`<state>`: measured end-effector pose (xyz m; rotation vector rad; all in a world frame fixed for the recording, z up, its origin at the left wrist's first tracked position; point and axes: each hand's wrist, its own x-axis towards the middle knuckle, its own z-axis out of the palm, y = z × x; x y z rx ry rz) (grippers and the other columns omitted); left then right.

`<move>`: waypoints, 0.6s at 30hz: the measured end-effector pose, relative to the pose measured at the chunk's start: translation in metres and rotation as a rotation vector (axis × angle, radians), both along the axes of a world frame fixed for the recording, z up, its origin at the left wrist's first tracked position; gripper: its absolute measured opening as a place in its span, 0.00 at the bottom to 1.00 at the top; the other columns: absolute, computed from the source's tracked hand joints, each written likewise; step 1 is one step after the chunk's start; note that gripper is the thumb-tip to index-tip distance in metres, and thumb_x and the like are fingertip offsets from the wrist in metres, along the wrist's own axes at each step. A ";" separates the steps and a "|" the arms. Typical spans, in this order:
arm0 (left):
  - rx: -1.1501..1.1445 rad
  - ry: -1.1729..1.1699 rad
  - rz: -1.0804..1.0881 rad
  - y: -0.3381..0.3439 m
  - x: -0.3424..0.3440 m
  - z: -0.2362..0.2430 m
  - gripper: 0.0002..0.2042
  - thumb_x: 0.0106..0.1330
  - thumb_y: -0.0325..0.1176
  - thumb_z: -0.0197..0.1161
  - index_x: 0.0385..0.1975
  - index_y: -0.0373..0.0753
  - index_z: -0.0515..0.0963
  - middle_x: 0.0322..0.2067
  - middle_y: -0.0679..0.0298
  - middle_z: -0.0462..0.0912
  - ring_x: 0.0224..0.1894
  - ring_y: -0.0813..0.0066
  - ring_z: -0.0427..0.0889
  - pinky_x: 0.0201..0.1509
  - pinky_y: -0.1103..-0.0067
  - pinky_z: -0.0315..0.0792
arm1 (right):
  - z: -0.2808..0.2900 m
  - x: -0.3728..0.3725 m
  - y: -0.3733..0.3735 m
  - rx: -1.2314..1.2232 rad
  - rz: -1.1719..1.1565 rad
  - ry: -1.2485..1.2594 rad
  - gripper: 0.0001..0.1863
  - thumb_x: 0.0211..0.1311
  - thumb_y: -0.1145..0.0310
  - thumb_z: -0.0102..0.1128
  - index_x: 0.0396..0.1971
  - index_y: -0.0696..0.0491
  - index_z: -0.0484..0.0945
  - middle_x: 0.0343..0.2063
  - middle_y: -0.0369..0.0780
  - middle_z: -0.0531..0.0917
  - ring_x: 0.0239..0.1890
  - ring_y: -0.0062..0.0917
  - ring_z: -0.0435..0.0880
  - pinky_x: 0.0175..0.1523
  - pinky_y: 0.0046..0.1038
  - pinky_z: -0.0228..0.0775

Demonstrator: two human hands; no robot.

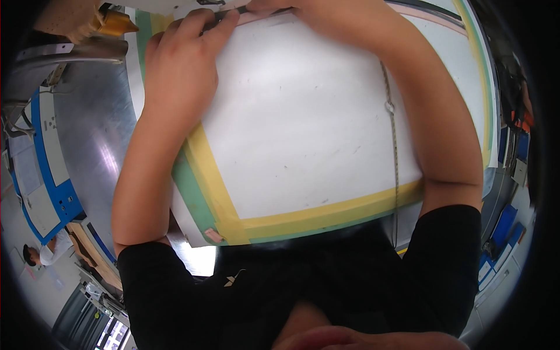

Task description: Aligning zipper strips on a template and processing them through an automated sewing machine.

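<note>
A white sheet (309, 128) lies before me, bordered with yellow tape (204, 157) and green tape (195, 195). Along its far edge runs a narrow dark strip (429, 10) beside a pinkish band (437, 22). My left hand (182, 61) is at the far left corner, its fingers bent and closed on the dark strip. Farther right, my right hand (303, 13) reaches the same strip. Most of its fingers lie beyond the upper picture edge, so their grip is hidden. A thin cord (394, 146) with a small knot crosses the sheet beside my right forearm.
An orange-brown pointed piece (119, 23) juts in at the upper left, near a metal bar (87, 58). Left of the sheet is a shiny metal surface (96, 128) and a blue-edged panel (52, 157). A person (44, 254) is in the left background.
</note>
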<state>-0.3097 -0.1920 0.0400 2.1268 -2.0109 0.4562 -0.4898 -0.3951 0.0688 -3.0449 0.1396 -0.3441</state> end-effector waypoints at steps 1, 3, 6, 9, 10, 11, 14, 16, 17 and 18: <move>0.006 0.021 0.003 0.000 0.000 0.000 0.32 0.65 0.18 0.58 0.68 0.53 0.83 0.53 0.63 0.86 0.53 0.59 0.85 0.65 0.61 0.74 | 0.000 0.000 0.001 -0.002 0.003 -0.008 0.19 0.71 0.69 0.55 0.53 0.36 0.90 0.40 0.41 0.84 0.41 0.39 0.89 0.46 0.39 0.83; -0.006 0.048 0.004 0.001 -0.001 0.000 0.31 0.66 0.18 0.58 0.68 0.52 0.83 0.53 0.62 0.87 0.54 0.57 0.85 0.65 0.62 0.74 | 0.001 0.001 0.002 -0.005 -0.001 -0.006 0.19 0.71 0.69 0.56 0.53 0.36 0.90 0.40 0.41 0.84 0.41 0.39 0.90 0.46 0.39 0.83; -0.044 0.090 -0.006 0.005 0.001 0.002 0.28 0.68 0.18 0.58 0.67 0.50 0.83 0.55 0.60 0.87 0.56 0.55 0.85 0.66 0.64 0.74 | 0.004 0.001 0.003 0.005 -0.010 0.027 0.19 0.71 0.69 0.56 0.53 0.36 0.90 0.41 0.41 0.84 0.41 0.40 0.90 0.46 0.39 0.83; -0.057 0.165 -0.036 0.006 0.005 0.003 0.25 0.71 0.20 0.59 0.66 0.47 0.83 0.57 0.58 0.87 0.56 0.53 0.85 0.65 0.65 0.75 | 0.007 0.000 0.003 0.014 -0.004 0.033 0.18 0.71 0.69 0.56 0.53 0.37 0.90 0.41 0.41 0.84 0.41 0.40 0.90 0.46 0.40 0.83; -0.055 0.184 -0.041 0.006 0.007 0.003 0.24 0.71 0.20 0.59 0.65 0.46 0.83 0.57 0.57 0.87 0.56 0.52 0.85 0.64 0.64 0.76 | 0.007 0.002 0.004 0.010 0.003 0.017 0.18 0.71 0.69 0.56 0.53 0.37 0.90 0.41 0.41 0.84 0.41 0.40 0.90 0.46 0.40 0.82; -0.045 0.204 -0.034 0.006 0.008 0.003 0.23 0.72 0.20 0.59 0.65 0.45 0.83 0.58 0.56 0.87 0.56 0.51 0.85 0.64 0.64 0.76 | 0.008 0.002 0.004 0.006 0.010 0.001 0.18 0.71 0.69 0.56 0.53 0.37 0.90 0.41 0.41 0.84 0.42 0.40 0.90 0.46 0.40 0.82; -0.036 0.233 -0.068 0.005 0.008 0.002 0.25 0.71 0.19 0.60 0.66 0.44 0.83 0.58 0.54 0.87 0.56 0.49 0.85 0.64 0.63 0.77 | 0.012 -0.004 0.002 0.067 0.002 0.041 0.18 0.71 0.69 0.56 0.53 0.38 0.90 0.41 0.41 0.84 0.42 0.40 0.90 0.46 0.40 0.82; -0.038 0.232 -0.083 0.005 0.009 0.002 0.25 0.70 0.18 0.60 0.67 0.44 0.82 0.58 0.54 0.86 0.56 0.49 0.85 0.63 0.63 0.78 | 0.011 -0.001 0.002 0.057 -0.008 0.059 0.18 0.71 0.69 0.56 0.53 0.38 0.90 0.41 0.41 0.84 0.42 0.40 0.89 0.46 0.40 0.82; -0.036 0.231 -0.090 0.005 0.009 0.002 0.26 0.70 0.18 0.60 0.67 0.44 0.82 0.58 0.54 0.86 0.56 0.48 0.84 0.63 0.63 0.78 | 0.010 0.000 0.001 0.052 -0.015 0.069 0.18 0.71 0.69 0.56 0.53 0.38 0.90 0.41 0.41 0.84 0.42 0.40 0.89 0.46 0.40 0.82; -0.038 0.224 -0.090 0.005 0.009 0.002 0.26 0.70 0.18 0.59 0.67 0.44 0.82 0.58 0.54 0.86 0.56 0.49 0.84 0.63 0.63 0.78 | 0.009 0.000 0.001 0.048 -0.013 0.061 0.18 0.71 0.70 0.56 0.53 0.38 0.90 0.42 0.41 0.84 0.42 0.40 0.89 0.46 0.40 0.82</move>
